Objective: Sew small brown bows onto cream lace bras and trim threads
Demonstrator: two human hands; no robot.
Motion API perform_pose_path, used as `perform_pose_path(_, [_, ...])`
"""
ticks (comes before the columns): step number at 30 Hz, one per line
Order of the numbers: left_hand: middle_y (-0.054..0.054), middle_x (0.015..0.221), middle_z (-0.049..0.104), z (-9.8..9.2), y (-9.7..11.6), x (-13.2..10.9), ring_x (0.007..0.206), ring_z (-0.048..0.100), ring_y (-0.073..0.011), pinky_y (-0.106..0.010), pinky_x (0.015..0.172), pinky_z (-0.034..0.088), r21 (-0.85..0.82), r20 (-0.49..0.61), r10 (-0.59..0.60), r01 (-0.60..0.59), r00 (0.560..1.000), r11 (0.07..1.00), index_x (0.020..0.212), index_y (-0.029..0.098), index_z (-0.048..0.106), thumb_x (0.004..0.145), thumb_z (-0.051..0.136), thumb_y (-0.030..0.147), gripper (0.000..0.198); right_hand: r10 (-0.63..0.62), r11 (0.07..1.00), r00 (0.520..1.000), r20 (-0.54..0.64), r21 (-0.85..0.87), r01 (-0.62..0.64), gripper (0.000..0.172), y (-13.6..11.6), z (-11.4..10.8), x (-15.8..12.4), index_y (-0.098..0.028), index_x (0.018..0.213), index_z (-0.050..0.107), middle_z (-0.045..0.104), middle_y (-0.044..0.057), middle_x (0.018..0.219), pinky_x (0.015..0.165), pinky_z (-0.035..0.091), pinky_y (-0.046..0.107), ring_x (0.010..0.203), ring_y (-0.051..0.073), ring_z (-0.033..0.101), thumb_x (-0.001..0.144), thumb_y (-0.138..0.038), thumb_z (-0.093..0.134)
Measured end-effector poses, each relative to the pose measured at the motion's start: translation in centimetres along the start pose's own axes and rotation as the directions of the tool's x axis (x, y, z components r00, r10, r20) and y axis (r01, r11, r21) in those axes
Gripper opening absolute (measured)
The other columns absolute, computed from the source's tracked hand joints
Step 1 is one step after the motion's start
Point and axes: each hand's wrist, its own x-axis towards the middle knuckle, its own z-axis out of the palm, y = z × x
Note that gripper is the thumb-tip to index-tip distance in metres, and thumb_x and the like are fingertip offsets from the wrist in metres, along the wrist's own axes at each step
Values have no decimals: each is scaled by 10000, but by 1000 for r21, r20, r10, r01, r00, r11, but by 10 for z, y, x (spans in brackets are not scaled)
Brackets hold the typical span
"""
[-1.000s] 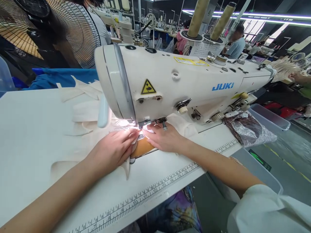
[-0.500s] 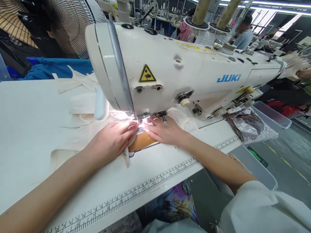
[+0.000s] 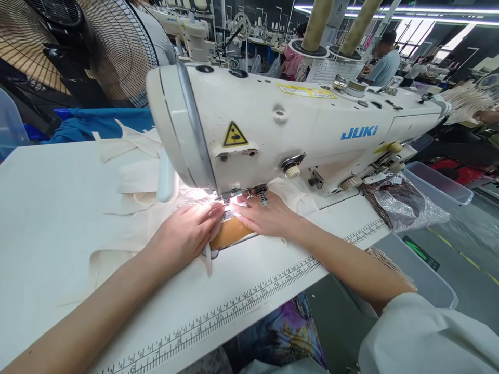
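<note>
Black fan (image 3: 113, 47): standing at the back left, beyond the white table (image 3: 50, 202).
Cream cloth (image 3: 136, 234): lying in loose, overlapping pieces, running under the left hand (image 3: 187, 231) toward the lit needle area, and showing again beyond the right hand (image 3: 265, 214).
Left fingers: held close together, slightly bent, tips down on cloth; impossible to tell whether pinching an edge.
Orange-brown panel (image 3: 232, 232): showing flat between both hands.
Right fingers: extended, slightly parted, reaching beside the needle; tips partly lost in glare, grip impossible to tell.
Sewing machine (image 3: 273, 119): spanning above both hands, lettered JUKI in blue.
Plastic bag (image 3: 407, 205): lying crumpled at the table's right end.
</note>
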Motion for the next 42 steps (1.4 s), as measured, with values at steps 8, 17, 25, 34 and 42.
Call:
perform_pose_path(8, [-125, 1305, 675, -2, 0, 2, 1093, 666, -273, -431, 826, 574, 40, -13, 49, -48, 999, 998, 1317, 199, 613, 1025, 322, 224, 413, -14, 999, 1000, 25, 34, 13, 337, 2, -5, 1, -233, 1177, 619, 684, 59, 1183, 822, 439, 387, 1011, 220, 559, 1046, -270, 311])
perform_pose_path(17, [-132, 1302, 677, -2, 2, 2, 1123, 663, -288, -452, 871, 574, -14, -47, 30, -31, 998, 999, 1347, 201, 610, 1014, 358, 208, 417, -33, 998, 999, 23, 56, 31, 298, 4, -9, 2, -223, 1164, 617, 677, 80, 1194, 798, 452, 389, 1025, 222, 570, 1028, -241, 352])
perform_pose_path(25, [-133, 1268, 699, -3, 2, 4, 1078, 673, -275, -429, 847, 573, 138, -72, 130, -120, 989, 983, 1262, 120, 620, 1017, 353, 157, 364, -37, 998, 999, 9, 44, 37, 315, 4, -8, 2, -226, 1192, 624, 695, 64, 1195, 798, 454, 397, 1012, 218, 589, 1033, -238, 352])
perform_pose_path(34, [-143, 1223, 715, -6, 4, 7, 1025, 688, -267, -409, 787, 566, 151, -99, 154, -138, 983, 979, 1255, 114, 623, 1017, 358, 156, 358, -38, 999, 999, 16, 14, 38, 304, 3, -13, 5, -215, 1207, 605, 708, 56, 1137, 788, 430, 386, 960, 210, 584, 1031, -244, 358])
perform_pose_path(42, [-146, 1208, 718, -9, 4, 8, 1023, 681, -263, -390, 804, 547, 160, -103, 169, -151, 980, 975, 1213, 88, 650, 1018, 346, 162, 368, -57, 998, 998, -1, -18, 57, 287, 4, -13, 4, -203, 1083, 612, 695, 59, 1012, 756, 406, 359, 892, 203, 551, 1014, -196, 334])
